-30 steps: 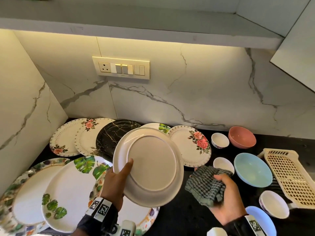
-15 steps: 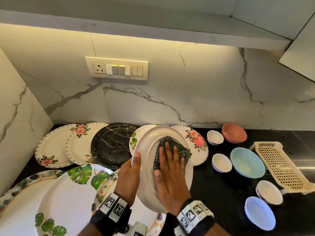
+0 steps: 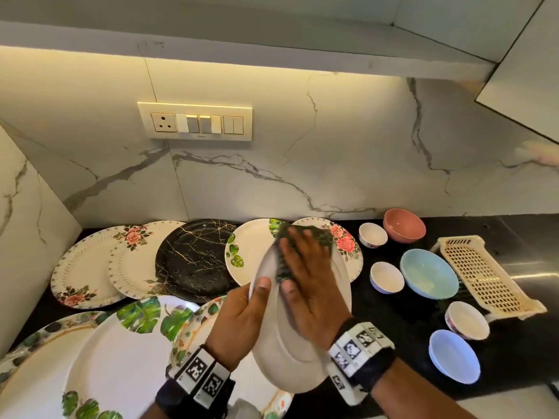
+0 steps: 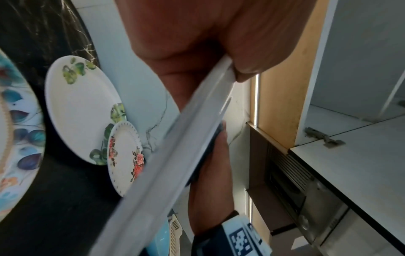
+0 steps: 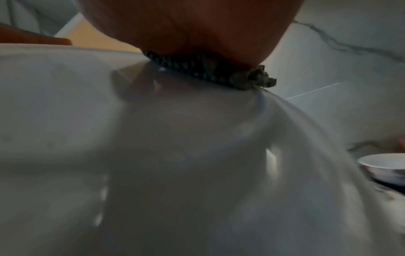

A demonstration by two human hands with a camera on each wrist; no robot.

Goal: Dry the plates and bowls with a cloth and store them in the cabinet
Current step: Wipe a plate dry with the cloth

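Observation:
A plain white plate is held on edge above the counter, tilted. My left hand grips its left rim, thumb on the near face; in the left wrist view the plate runs diagonally with my thumb curled over its rim. My right hand lies flat with straight fingers on a dark checked cloth and presses it against the plate's upper part. The right wrist view shows the cloth squeezed between my palm and the plate.
Several patterned plates lie along the black counter at left and behind, among them a black marbled plate. Bowls sit at right: a pink bowl, a light blue bowl, small white ones. A cream plastic rack lies far right. An open cabinet door hangs at upper right.
One second ago my right hand held the bunched cloth beside the plate. It then laid the cloth on the plate and has slid it up toward the top rim.

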